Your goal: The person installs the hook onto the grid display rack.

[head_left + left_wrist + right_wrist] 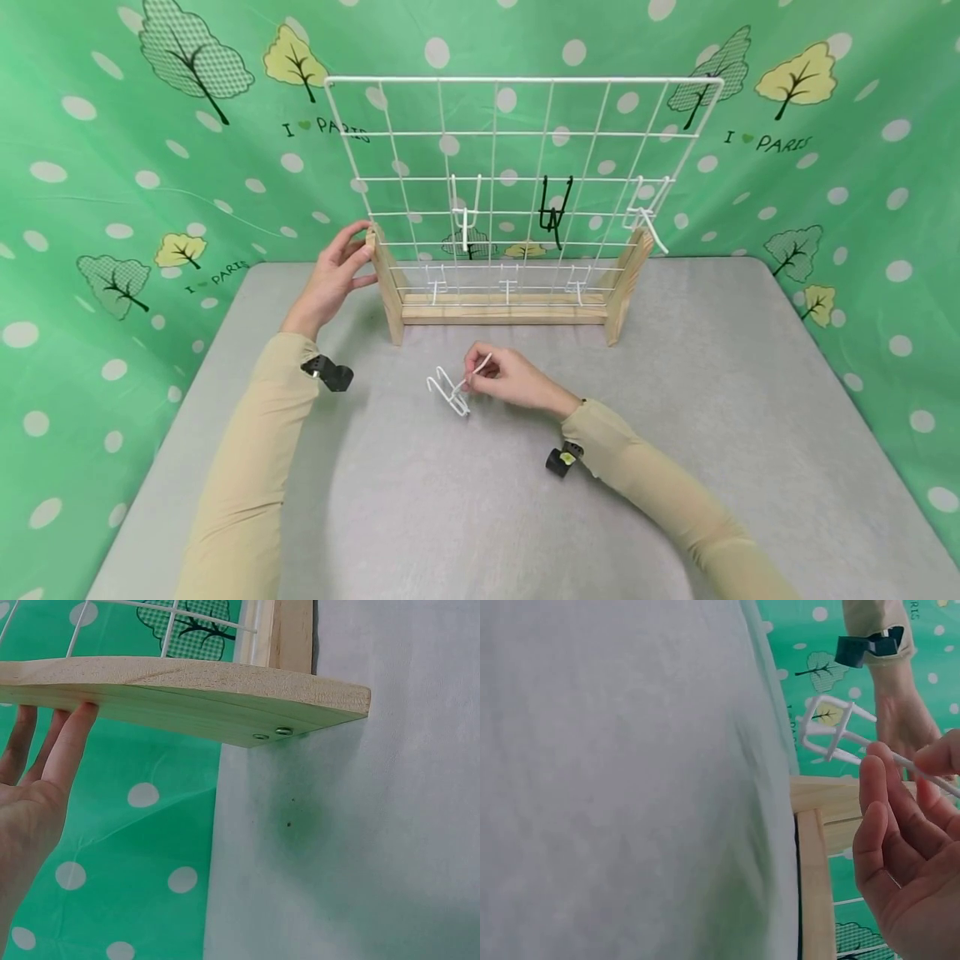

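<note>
My right hand pinches the straight arm of a white wire hook between thumb and fingers, in front of a white wire grid rack. In the right wrist view the hook's square frame with its prongs sticks out past the fingertips. My left hand is at the rack's left wooden side post. Its fairly straight fingers touch the outer face of that post in the left wrist view.
On the grid hang a white hook, a black hook and another white hook. Lower down are several smaller white hooks. A wooden crossbar joins the posts on the grey table. Green patterned cloth surrounds it.
</note>
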A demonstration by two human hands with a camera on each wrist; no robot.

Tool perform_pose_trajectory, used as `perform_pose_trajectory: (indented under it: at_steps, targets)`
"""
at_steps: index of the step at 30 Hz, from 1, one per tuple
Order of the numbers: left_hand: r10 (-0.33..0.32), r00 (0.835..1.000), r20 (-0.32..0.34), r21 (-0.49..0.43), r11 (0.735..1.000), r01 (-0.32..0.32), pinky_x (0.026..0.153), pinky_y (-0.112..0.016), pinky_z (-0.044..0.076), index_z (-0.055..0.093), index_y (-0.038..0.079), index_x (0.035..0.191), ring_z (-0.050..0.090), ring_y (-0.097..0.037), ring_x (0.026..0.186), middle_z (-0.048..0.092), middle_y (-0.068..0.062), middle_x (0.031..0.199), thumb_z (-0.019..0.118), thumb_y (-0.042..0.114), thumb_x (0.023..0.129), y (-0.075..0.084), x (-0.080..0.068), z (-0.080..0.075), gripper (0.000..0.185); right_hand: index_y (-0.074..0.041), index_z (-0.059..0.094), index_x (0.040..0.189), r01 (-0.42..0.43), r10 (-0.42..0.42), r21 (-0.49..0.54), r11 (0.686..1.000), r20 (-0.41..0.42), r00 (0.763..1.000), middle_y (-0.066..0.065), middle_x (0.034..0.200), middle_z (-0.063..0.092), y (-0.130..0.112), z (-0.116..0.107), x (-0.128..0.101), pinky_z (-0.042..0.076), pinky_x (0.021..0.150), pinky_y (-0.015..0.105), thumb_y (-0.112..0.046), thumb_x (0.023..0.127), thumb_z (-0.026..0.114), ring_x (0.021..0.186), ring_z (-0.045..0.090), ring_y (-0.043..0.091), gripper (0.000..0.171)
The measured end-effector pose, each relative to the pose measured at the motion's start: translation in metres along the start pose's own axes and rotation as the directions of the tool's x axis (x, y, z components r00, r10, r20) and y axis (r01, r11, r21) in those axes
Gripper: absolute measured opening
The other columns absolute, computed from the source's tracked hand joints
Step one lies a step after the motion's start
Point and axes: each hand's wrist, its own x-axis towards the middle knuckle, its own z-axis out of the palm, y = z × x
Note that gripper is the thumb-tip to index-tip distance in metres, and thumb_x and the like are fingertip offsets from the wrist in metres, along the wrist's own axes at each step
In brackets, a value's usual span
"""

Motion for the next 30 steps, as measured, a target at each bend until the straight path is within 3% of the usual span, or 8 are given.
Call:
perform_pose_trajectory:
  at_steps: [3,7,18,25,30]
  targets:
    - [0.002,1.0,0.003,-0.008,1.0,-0.002,0.091,-0.038,0.053,0.044,0.024,0.143,0.038,-0.036,0.13,0.036,-0.02,0.145,0.055,0.025,0.1,0.0,0.0,0.0,0.044,0.0,0.052,0.092,-0.004,0.004,-0.004,1.0,-0.048,0.999,0.02,0.09,0.066,-0.005,-0.002,0.0,0.051,0.059,0.023,0.006,0.089,0.059,0.08,0.066,0.026,0.01]
    - [0.003,1.0,0.004,-0.013,1.0,-0.003,0.091,-0.038,0.054,0.044,0.023,0.143,0.038,-0.036,0.129,0.036,-0.02,0.144,0.055,0.025,0.1,0.001,0.0,0.001,0.044,-0.003,0.052,0.09,0.037,-0.042,-0.05,0.998,-0.094,0.995,0.017,0.088,0.067,-0.012,-0.005,0.001,0.055,0.065,0.027,0.006,0.088,0.059,0.079,0.065,0.021,0.012]
    - [-0.002,1.0,0.001,-0.008,1.0,0.002,0.091,-0.039,0.053,0.044,0.024,0.142,0.037,-0.036,0.13,0.036,-0.02,0.145,0.055,0.025,0.1,0.001,-0.001,0.0,0.043,-0.002,0.051,0.09,0.087,-0.11,-0.164,0.983,-0.136,0.984,0.009,0.086,0.067,-0.035,-0.014,0.008,0.056,0.069,0.029,0.003,0.088,0.056,0.082,0.065,0.018,0.007]
    - [-0.003,1.0,0.003,-0.021,1.0,0.003,0.091,-0.037,0.053,0.045,0.025,0.141,0.037,-0.036,0.13,0.036,-0.02,0.145,0.056,0.025,0.1,0.002,-0.001,0.001,0.043,-0.001,0.053,0.089,0.117,-0.152,-0.204,0.972,-0.17,0.974,0.014,0.085,0.067,-0.046,-0.018,0.014,0.057,0.068,0.027,0.002,0.087,0.058,0.079,0.064,0.015,0.006]
    - [0.004,1.0,0.005,-0.024,1.0,-0.004,0.09,-0.036,0.054,0.046,0.025,0.141,0.038,-0.035,0.13,0.037,-0.02,0.143,0.056,0.025,0.1,0.002,-0.001,0.001,0.043,-0.003,0.054,0.088,0.126,-0.173,-0.235,0.964,-0.189,0.967,0.007,0.083,0.065,-0.056,-0.02,0.017,0.057,0.068,0.026,0.002,0.086,0.061,0.078,0.063,0.014,0.009]
